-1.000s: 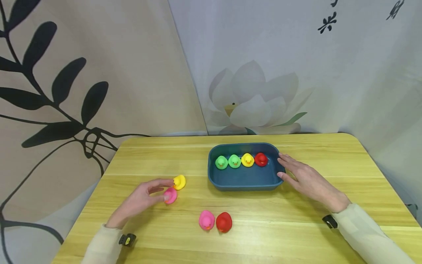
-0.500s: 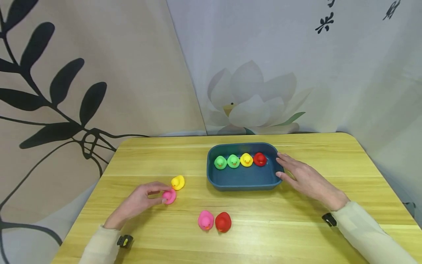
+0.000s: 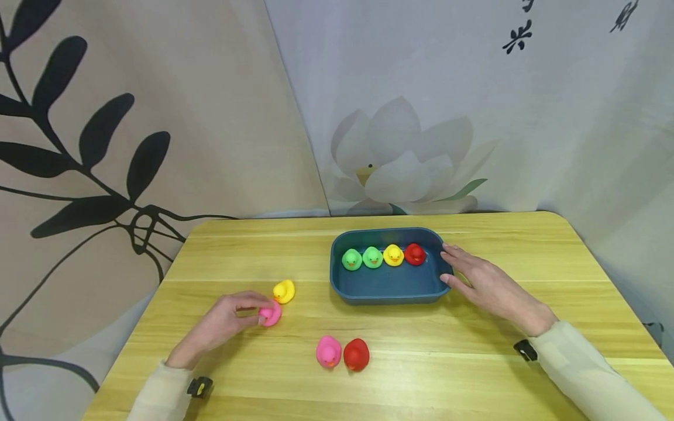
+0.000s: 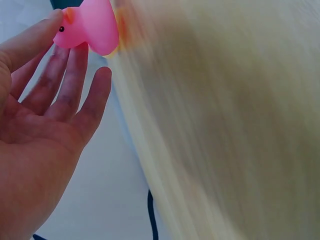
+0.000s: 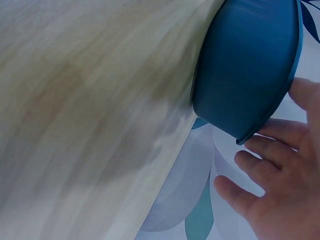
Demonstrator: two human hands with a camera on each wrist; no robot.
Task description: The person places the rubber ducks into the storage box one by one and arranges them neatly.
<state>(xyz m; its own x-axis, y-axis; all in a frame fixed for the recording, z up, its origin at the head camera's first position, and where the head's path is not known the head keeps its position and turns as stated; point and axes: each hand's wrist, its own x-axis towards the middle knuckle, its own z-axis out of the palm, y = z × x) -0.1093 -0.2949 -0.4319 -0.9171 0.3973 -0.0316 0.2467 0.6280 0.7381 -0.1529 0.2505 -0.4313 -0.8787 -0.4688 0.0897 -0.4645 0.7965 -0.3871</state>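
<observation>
My left hand (image 3: 226, 320) pinches a pink rubber duck (image 4: 97, 27) between thumb and fingers, at the left of the table. Just behind that duck, a yellow rubber duck (image 3: 284, 291) sits very close to it. At the right end of a dark blue tray (image 3: 389, 291), my right hand (image 3: 492, 286) rests its fingertips and thumb on the rim, fingers fairly straight. Inside the tray, a row runs from a green duck (image 3: 351, 259) and another green duck (image 3: 372, 257) to a yellow duck (image 3: 393, 255) and a red duck (image 3: 415, 254).
A second pink duck (image 3: 329, 352) and a red duck (image 3: 356, 355) stand side by side near the table's front middle. The wooden table (image 3: 447, 362) ends at the back against a printed curtain (image 3: 237, 105).
The left thumb and fingers have closed on the pink duck, which was between them one second ago. The right hand stays at the tray's rim. The head view has shifted slightly.
</observation>
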